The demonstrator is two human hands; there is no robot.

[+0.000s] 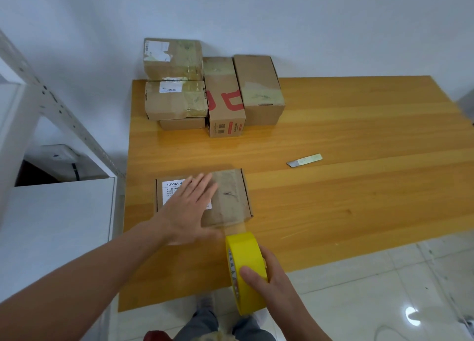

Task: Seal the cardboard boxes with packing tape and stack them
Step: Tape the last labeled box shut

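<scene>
The glossy, wood-grained orange table carries taped brown cardboard boxes at its far left corner (some stacked). Near the front edge lies a flat brown cardboard box. The left hand presses on it, fingers straight. The right hand curls round a yellow tape roll, with clear tape stretched to the box. A slim metal blade lies apart.

Left hand flat, palm down, fingers straight and slightly spread, pressing on box top; outline blurred. Left forearm bare, enters from lower left, stretched forward. Right hand nearer the body, grips tape roll: thumb over the outer band, fingers hidden behind it. Right forearm bare, enters from bottom edge. The 2 hands are apart.
</scene>
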